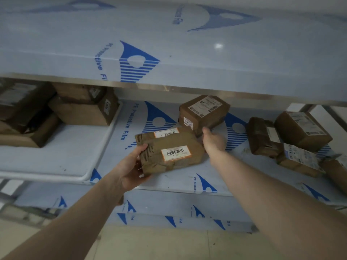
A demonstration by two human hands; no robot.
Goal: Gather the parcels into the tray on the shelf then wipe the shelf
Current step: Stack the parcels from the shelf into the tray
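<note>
The left hand (131,170) grips the near-left corner of a flat brown parcel (169,151), thumb on top and fingers curled underneath, holding it just above the film-covered shelf (187,171). The right hand (213,140) reaches past that parcel's right edge toward a thicker labelled box (203,112) behind it; its fingers are hidden, so whether they have closed on anything cannot be told. The white tray (75,162) sits to the left on the same shelf, already holding several parcels at its back and left.

The main risk is the one-corner hold — the parcel is wide, and it could twist out of the palm and fall off the shelf's front edge. Reaching for the box meanwhile splits attention. Three more parcels (281,139) lie well to the right, one near the front edge — a careless sweep of the arm could knock it off.
</note>
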